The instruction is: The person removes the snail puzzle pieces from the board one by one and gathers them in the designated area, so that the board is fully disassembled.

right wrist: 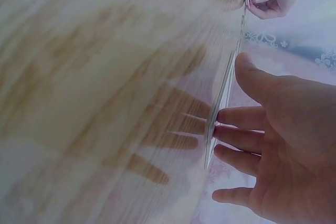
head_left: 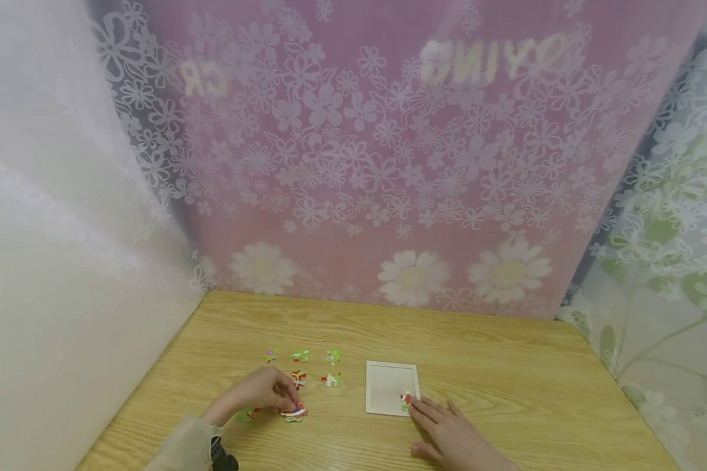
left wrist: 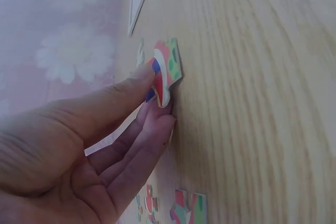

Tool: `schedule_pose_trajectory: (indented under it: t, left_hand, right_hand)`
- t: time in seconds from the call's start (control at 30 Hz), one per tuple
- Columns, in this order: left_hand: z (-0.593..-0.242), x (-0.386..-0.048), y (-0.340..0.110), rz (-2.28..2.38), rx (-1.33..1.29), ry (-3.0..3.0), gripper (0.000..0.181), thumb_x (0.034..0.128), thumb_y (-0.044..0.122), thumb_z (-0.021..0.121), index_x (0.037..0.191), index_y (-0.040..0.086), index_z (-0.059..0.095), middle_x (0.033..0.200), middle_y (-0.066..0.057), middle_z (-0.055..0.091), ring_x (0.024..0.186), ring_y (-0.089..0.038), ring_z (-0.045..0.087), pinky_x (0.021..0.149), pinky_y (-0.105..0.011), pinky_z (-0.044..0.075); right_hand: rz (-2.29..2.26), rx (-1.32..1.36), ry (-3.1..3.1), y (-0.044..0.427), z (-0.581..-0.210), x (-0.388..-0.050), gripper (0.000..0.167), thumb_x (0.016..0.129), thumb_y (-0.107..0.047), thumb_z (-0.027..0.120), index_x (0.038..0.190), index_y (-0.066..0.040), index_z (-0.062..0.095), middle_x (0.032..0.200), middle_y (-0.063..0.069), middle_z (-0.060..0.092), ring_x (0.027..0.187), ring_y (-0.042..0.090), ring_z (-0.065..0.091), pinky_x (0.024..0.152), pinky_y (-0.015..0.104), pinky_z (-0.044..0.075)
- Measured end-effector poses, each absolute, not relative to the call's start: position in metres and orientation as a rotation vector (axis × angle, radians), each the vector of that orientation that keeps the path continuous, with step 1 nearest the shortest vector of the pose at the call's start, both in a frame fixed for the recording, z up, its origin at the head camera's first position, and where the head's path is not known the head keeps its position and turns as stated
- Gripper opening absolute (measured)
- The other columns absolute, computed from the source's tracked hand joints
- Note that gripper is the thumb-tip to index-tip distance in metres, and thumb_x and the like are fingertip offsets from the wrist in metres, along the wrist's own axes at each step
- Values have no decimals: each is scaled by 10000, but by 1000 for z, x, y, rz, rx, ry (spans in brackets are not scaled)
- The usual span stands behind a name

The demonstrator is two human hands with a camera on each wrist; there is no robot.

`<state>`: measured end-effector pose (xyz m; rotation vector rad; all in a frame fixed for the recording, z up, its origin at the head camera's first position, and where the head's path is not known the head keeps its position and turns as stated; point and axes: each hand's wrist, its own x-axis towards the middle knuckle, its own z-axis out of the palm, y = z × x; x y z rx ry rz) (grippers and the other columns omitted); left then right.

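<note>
Between thumb and fingers, my left hand (head_left: pixel 269 391) pinches a jigsaw piece (left wrist: pixel 164 72) in red, white, blue and green, lifted slightly from the table in the left wrist view. My right hand (head_left: pixel 450 432) lies with straight fingers, its fingertips touching the lower right edge of a white square puzzle tray (head_left: pixel 366 389). Inside that corner sits one red, white and green jigsaw piece (head_left: pixel 405 403), partly beside the fingertips. In the right wrist view the right fingers (right wrist: pixel 241 139) meet the thin edge of the tray (right wrist: pixel 223 95).
Several loose jigsaw pieces lie in rows left of the tray, among them a green one with a purple spot (head_left: pixel 271 354) and a white one (head_left: pixel 331 379). Another piece (head_left: pixel 246 415) is partly under the left wrist. A flowered curtain (head_left: pixel 389 196) borders the wooden table (head_left: pixel 483 353).
</note>
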<state>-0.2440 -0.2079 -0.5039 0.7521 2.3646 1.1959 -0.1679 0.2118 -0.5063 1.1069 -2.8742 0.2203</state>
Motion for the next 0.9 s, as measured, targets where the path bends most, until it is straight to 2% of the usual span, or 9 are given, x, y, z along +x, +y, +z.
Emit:
schedule_pose_trajectory:
  t: [0.17,0.5,0.7,0.9]
  left_hand:
    - [-502,-241,-207,1165,798,2422,55,842,93,827,879,98,786,803,2,735,692,-72,660,629,-217,548]
    - [-504,-241,-208,1166,791,2468,82,828,49,829,868,90,770,793,22,718,680,-52,642,618,-214,538]
    - [-500,-246,-210,1138,798,2511,13,921,142,758,922,131,766,855,57,726,728,-53,647,645,-230,548]
    - [-486,-255,-206,1157,845,2520,200,1013,223,644,1011,60,760,812,-72,720,671,-209,665,584,-282,550]
  right_hand:
    - [220,1101,-2887,212,-506,-167,689,1002,-545,533,1400,15,580,1471,150,547,1322,376,533,991,686,433]
    - [244,1104,-2872,212,-505,-168,677,1010,-527,534,1401,23,575,1473,156,543,1319,386,533,982,693,435]
    - [297,1081,-2941,212,-504,-167,703,1013,-549,510,1431,16,547,1508,152,506,1357,394,493,1019,702,401]
    - [299,1083,-2949,212,-504,-167,710,1013,-554,502,1437,15,541,1513,151,502,1362,390,490,1029,693,397]
